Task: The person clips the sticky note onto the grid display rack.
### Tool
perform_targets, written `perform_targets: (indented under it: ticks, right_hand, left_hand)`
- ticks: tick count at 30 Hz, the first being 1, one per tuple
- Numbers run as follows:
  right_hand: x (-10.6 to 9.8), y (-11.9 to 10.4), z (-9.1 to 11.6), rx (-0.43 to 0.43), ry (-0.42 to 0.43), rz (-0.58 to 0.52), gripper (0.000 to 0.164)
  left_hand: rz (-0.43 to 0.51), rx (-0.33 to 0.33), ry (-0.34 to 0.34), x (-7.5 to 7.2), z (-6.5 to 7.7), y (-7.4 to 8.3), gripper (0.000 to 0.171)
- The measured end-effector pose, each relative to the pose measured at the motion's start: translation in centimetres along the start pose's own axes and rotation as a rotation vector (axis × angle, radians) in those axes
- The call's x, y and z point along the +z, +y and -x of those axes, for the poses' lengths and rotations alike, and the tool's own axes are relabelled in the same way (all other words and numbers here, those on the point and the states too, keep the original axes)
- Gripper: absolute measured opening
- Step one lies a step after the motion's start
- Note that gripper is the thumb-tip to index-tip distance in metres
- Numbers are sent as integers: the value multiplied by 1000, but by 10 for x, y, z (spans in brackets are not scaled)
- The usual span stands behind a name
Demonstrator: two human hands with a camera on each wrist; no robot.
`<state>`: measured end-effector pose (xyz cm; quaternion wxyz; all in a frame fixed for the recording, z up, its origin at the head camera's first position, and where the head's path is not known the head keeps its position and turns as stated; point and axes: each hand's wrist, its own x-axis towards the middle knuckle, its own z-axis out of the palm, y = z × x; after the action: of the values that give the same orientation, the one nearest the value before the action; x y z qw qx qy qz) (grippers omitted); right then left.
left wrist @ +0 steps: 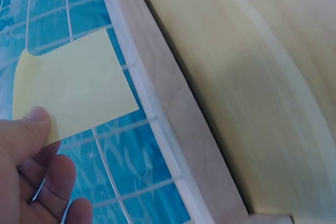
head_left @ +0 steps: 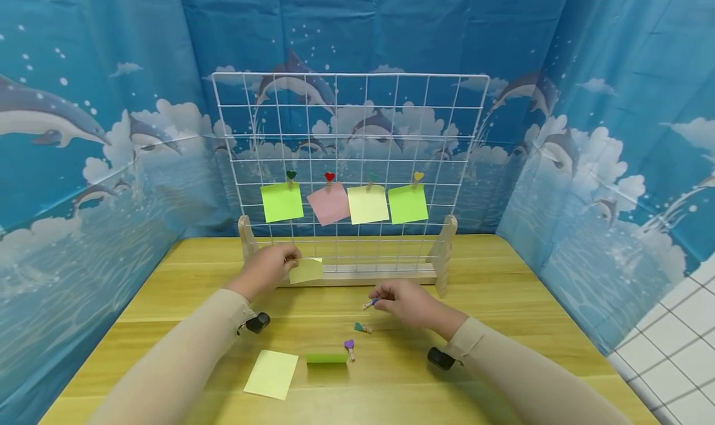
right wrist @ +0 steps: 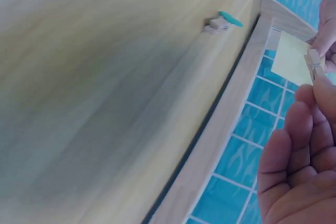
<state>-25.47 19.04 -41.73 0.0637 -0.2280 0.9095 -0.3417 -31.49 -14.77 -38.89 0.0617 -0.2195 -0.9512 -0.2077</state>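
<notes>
My left hand pinches a pale yellow sticky note between thumb and fingers, low in front of the white wire grid. In my right hand is a small wooden clothespin with a blue heart, gripped at the fingertips. On the table before me lie a clothespin with a teal heart and another with a purple heart. Four notes hang in a row on the grid, among them a pink note, each under a heart clothespin.
A pale yellow note lies flat at the table's front left, beside a curled green note. Wooden feet and a wooden base bar hold the grid upright. A dolphin-print curtain surrounds the wooden table.
</notes>
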Motion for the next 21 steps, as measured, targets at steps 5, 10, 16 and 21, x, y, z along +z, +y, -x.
perform_targets:
  ticks: [5, 10, 16, 21]
  right_hand:
    - [0, -10, -9, -19, 36, -9, 12]
    - [0, -21, -19, -30, 62, -29, 13]
    - [1, -32, -28, -48, 78, -49, 12]
    - [1, -39, -32, -55, 86, -38, 14]
  left_hand:
    - [-5, -42, -11, -7, 0, -10, 19]
    - [-13, -87, -4, -12, -1, -18, 31]
    - [18, -110, 13, -14, -5, -22, 34]
    - [28, -134, 21, -16, -8, -20, 37]
